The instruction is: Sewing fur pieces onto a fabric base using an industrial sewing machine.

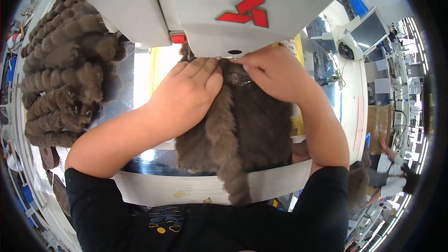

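Observation:
A brown fur piece (266,126) lies under the head of a light grey sewing machine (196,14), its near end reaching the table's front edge. Along its middle runs a long fluffy fur strip (227,135) that hangs over that edge. My left hand (189,91) is palm down on the fur left of the machine's foot, fingers together and thumb close to the index finger. On the other side my right hand (275,72) pinches the fur's edge, index finger pointing at the foot. Between the hands a pale patch with loose threads (240,78) shows. The needle is hidden.
A large heap of rolled brown fur pieces (65,74) fills the table's left side. Yellow strips (298,65) flank the fur. At the right are a monitor (370,28), a cardboard box (380,123) and a person (396,172) farther off.

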Demonstrator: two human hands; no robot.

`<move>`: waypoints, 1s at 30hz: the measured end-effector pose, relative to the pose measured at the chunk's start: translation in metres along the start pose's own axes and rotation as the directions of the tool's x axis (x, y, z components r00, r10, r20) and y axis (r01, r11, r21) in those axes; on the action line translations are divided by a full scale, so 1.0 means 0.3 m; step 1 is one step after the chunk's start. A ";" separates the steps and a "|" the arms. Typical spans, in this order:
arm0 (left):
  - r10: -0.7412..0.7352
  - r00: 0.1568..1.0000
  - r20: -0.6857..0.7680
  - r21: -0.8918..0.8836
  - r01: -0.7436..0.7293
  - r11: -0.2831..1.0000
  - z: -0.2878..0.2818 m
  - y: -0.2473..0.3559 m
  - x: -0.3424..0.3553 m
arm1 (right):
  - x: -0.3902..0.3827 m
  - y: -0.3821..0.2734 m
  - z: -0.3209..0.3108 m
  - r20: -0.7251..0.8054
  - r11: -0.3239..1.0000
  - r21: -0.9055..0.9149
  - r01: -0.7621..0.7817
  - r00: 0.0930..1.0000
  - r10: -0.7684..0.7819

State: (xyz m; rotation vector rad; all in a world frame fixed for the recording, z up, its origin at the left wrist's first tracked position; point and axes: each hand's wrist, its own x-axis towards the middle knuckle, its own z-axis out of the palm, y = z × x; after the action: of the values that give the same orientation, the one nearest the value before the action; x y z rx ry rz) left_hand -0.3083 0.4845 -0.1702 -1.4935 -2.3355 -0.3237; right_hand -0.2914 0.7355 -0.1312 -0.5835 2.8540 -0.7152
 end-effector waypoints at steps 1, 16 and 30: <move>-0.019 1.000 -0.002 0.006 0.019 1.000 -0.004 0.003 0.002 | -0.025 0.004 0.026 -0.068 0.997 0.022 0.079 0.995 -0.077; -0.116 0.971 0.209 -0.119 0.143 0.982 -0.049 -0.014 0.026 | -0.037 -0.020 0.111 -0.210 0.976 -0.048 0.214 0.953 -0.219; -0.078 0.962 0.262 -0.060 0.097 0.993 -0.072 -0.016 0.039 | -0.044 -0.031 0.103 -0.140 0.976 -0.103 0.189 0.969 -0.203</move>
State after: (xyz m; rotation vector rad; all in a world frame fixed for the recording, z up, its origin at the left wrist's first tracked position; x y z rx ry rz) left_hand -0.3135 0.4842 -0.1456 -1.5502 -2.6259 -0.2503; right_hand -0.2692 0.7201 -0.1532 -0.8716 3.0089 -0.6899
